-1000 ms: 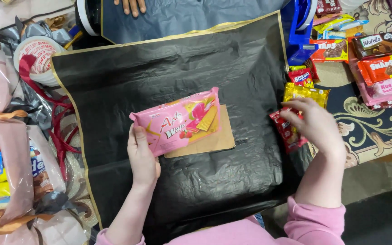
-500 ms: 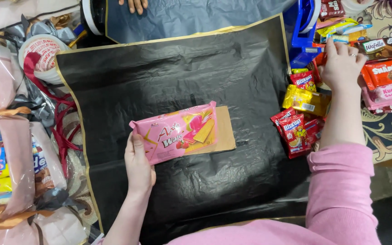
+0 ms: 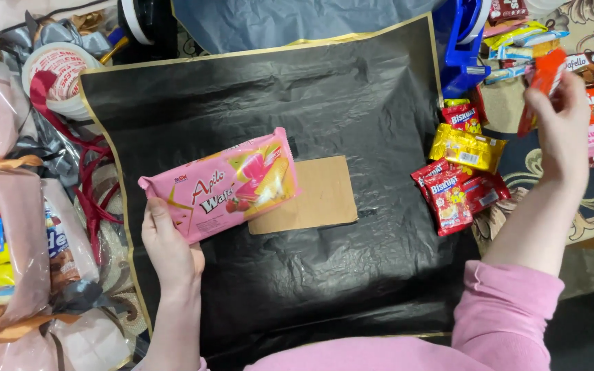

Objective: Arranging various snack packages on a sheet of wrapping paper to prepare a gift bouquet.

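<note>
Two hands: both are seen from the head camera, and each one is closed on a snack pack.
Left hand (image 3: 168, 249): it is closed on the lower left end of the pink wafer pack (image 3: 223, 184), with the thumb laid on the front of the pack.
Pink wafer pack: it is held tilted above the black wrapping sheet (image 3: 352, 103), and its right end covers the left edge of the brown cardboard piece (image 3: 314, 196).
Brown cardboard piece: it is laid flat near the middle of the black wrapping sheet.
Right hand (image 3: 559, 127): it is raised over the right side, and the fingers are pinched on the orange-red packet (image 3: 543, 79).
Orange-red packet: it is held upright above the other snacks, near the blue tape dispenser (image 3: 463, 41).
Red snack packs (image 3: 455, 192): they are placed at the right edge of the black sheet, touching each other.
Yellow pack (image 3: 467, 148): it is placed just above the red snack packs.
Left side: a tape roll (image 3: 53, 75) and wrapped bundles (image 3: 8, 227) are seen beside the sheet.
</note>
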